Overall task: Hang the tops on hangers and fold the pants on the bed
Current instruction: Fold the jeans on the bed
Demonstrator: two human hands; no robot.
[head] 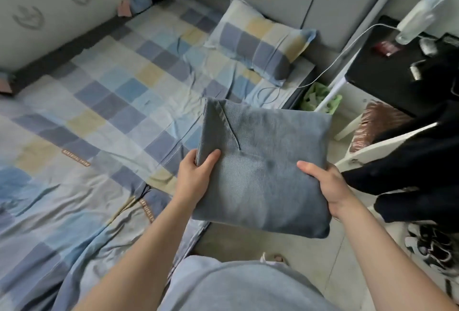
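Folded jeans (263, 171) square between hands

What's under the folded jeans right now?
Both hands: left hand and right hand grip the folded jeans in the air, thumbs on top. Below, the bed edge and floor; fingers underneath are covered.

left hand (196, 176), right hand (325, 186) gripping
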